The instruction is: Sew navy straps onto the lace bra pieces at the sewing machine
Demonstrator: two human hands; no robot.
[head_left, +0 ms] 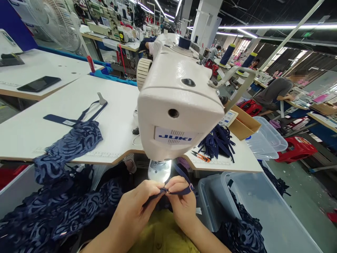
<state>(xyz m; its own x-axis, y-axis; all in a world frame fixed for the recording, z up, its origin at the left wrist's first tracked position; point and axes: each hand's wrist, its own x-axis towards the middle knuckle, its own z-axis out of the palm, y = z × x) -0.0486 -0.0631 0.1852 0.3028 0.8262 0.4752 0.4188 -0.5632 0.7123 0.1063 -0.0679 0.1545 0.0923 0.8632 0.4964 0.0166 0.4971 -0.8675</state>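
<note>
Close to my body, just below the lit lower arm point(158, 171) of a white JUKI sewing machine point(181, 102), my two hands meet at the fingertips. My left hand point(139, 202) pinches a narrow navy strap point(181, 192). Pressed against it from the other side, my right hand point(183, 203) grips the same strap, which loops up over its fingers. A small metal ring or slider point(191, 187) sits on the strap at the right. What lies exactly between the fingertips is too small to make out. A navy patterned bra point(76, 140) drapes over the table's left front edge.
Several navy straps point(217, 142) lie right of the machine, near orange-handled snips point(202, 157) and a cardboard box point(243, 123). A clear plastic bin point(273, 207) holds patterned pieces at lower right. More bras point(86, 200) heap at lower left. A phone point(39, 84) rests farther left.
</note>
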